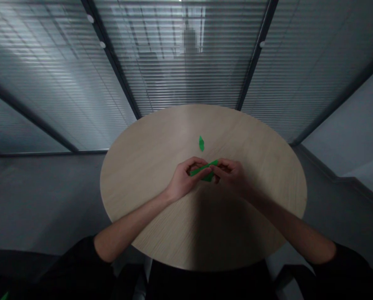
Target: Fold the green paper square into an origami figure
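Observation:
A folded piece of green paper is held just above the middle of a round light-wood table. My left hand pinches its left end with thumb and fingers closed. My right hand grips its right end, fingers curled over the paper. Much of the paper is hidden between the two hands. A second, smaller folded green paper piece lies alone on the table a little beyond my hands.
Glass walls with horizontal blinds and dark frames stand right behind the table. Grey floor lies on both sides. Dark chair parts show at the near table edge.

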Motion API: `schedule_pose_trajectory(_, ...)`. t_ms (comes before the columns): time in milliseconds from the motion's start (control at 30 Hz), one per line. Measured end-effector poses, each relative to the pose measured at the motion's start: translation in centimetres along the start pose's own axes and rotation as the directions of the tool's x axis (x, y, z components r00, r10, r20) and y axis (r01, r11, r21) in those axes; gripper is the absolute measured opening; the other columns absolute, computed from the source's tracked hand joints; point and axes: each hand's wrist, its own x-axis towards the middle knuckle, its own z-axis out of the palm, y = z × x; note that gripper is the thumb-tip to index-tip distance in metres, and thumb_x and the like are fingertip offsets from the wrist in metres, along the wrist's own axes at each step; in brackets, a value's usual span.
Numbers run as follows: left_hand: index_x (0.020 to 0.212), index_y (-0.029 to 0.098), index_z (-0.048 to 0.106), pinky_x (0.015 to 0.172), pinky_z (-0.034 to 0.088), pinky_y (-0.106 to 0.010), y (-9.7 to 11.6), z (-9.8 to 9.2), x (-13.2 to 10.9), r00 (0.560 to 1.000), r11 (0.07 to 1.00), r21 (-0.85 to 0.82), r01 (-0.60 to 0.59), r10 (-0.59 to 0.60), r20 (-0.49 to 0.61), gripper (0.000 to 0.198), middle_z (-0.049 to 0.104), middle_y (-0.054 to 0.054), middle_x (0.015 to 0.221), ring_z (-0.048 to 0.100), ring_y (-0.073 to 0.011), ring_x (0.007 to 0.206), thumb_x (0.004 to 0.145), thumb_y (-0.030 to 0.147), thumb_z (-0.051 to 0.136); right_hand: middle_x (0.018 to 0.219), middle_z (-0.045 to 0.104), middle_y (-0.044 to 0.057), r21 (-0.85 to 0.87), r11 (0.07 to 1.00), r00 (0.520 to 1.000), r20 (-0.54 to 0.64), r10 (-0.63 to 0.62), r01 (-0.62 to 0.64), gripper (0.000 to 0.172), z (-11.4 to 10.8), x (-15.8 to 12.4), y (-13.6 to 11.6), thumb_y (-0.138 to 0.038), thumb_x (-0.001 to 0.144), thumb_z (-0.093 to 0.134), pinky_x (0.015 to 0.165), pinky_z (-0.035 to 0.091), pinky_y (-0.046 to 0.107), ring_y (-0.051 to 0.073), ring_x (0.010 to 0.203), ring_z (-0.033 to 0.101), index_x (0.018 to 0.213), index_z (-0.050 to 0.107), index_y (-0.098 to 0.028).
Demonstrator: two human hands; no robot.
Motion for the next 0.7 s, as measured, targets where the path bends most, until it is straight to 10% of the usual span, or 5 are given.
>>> schedule_pose_trajectory(300, 0.107, 0.016, 0.079, 0.089, 0.061, -0.034, -0.30, -0.44, -0.03, 0.993, 0.986, 0.122, -0.117, 0.118, 0.001, 0.021, 0.081, -0.010, 0.104, 0.075, -0.0217, 0.095, 0.092, 0.029, 0.074, 0.062, 0.063, -0.002, 0.035, 0.999, 1.000, 0.021, 0.001, -0.002, 0.035, -0.23, -0.11, -0.70, -0.052, 0.084, 0.077, 0.049, 0.048, 0.023, 0.011, 0.052, 0.059, 0.076, 0.068, -0.019)
schedule_pose_trajectory(700, 0.114, 0.018, 0.081, 0.076, 0.057, -0.033, -0.67, -0.71, -0.17, 0.950, 0.919, 0.243, -0.311, 0.308, 0.051, 0.021, 0.077, -0.009, 0.094, 0.071, -0.0191, 0.085, 0.097, 0.023, 0.070, 0.058, 0.062, -0.002, 0.025, 0.999, 0.999, 0.012, -0.043, 0.043, 0.038, -0.28, -0.25, -0.79, -0.053, 0.086, 0.074, 0.049, 0.046, 0.022, 0.011, 0.050, 0.060, 0.072, 0.066, -0.019)
